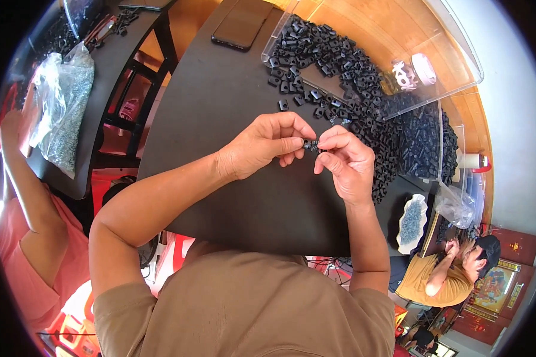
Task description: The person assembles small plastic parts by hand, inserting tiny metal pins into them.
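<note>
Over the dark table, my left hand (265,146) pinches a small black plastic part (308,144) between thumb and fingertips. My right hand (348,163) meets it from the other side, its fingers closed at the part's right end. Something coiled, like a small spring, seems to show between the fingertips, but it is too small to be sure. Just beyond my hands lies a big heap of similar black plastic parts (321,50), a few scattered toward me. A small shiny spring-like piece (339,121) lies near my right fingers.
A clear plastic bin (467,65) holds part of the heap, with a pink-lidded jar (423,68) in it. A white dish (420,205) of small metal pieces is at right. A phone (242,24) lies far left. Co-workers sit at both sides, one by a clear bag (71,113) of metal pieces.
</note>
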Action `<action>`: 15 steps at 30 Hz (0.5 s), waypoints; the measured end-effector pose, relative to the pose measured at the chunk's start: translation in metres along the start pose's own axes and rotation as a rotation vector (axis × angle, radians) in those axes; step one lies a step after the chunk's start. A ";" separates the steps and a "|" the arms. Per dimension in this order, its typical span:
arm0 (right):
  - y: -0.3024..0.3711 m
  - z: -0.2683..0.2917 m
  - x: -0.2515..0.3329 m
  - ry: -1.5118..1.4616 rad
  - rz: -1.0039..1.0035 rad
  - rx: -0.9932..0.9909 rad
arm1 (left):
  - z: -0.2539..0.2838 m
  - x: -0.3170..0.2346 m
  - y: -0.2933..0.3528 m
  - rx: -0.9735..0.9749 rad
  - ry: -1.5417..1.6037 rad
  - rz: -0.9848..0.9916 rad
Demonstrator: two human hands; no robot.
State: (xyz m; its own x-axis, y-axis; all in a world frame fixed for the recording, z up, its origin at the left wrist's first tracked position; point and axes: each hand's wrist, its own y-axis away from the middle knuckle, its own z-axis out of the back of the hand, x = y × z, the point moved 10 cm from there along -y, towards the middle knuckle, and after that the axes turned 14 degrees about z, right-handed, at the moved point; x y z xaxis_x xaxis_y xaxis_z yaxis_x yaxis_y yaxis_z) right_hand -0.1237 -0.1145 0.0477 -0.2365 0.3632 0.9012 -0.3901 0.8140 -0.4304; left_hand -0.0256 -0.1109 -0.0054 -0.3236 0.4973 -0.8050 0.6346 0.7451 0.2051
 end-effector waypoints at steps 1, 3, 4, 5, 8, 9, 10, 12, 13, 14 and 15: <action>0.002 0.001 0.000 0.027 0.006 -0.007 | 0.001 -0.001 0.000 -0.015 0.019 -0.015; 0.005 0.001 -0.001 0.017 0.001 -0.041 | 0.000 0.001 0.000 -0.003 0.018 -0.003; 0.006 0.002 -0.003 0.008 -0.003 -0.072 | 0.000 0.002 0.001 0.007 0.019 0.006; 0.007 0.002 -0.004 0.005 -0.005 -0.077 | -0.001 0.003 0.001 0.007 0.018 0.011; 0.010 0.004 -0.007 -0.051 -0.008 -0.116 | -0.002 0.003 0.002 0.005 -0.005 0.008; 0.011 0.003 -0.007 -0.042 -0.008 -0.106 | -0.004 0.002 0.002 0.012 -0.016 0.000; 0.011 0.002 -0.008 -0.034 -0.009 -0.096 | -0.005 0.001 0.002 0.019 -0.027 -0.009; 0.012 0.000 -0.009 -0.031 0.006 -0.098 | -0.003 0.001 0.002 0.008 -0.028 -0.010; 0.012 0.000 -0.009 -0.027 0.021 -0.096 | -0.002 0.000 0.002 -0.004 -0.028 -0.016; 0.012 -0.001 -0.008 -0.029 0.019 -0.097 | -0.001 0.000 0.002 -0.005 -0.027 -0.013; 0.013 -0.001 -0.008 -0.003 -0.010 -0.093 | -0.001 -0.001 0.003 -0.009 -0.031 -0.015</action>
State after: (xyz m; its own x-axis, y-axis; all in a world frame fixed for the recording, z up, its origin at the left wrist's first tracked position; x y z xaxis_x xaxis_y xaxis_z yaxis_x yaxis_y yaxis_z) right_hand -0.1259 -0.1065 0.0350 -0.2358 0.3534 0.9053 -0.3078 0.8564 -0.4145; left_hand -0.0244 -0.1086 -0.0036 -0.3111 0.4719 -0.8249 0.6232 0.7566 0.1978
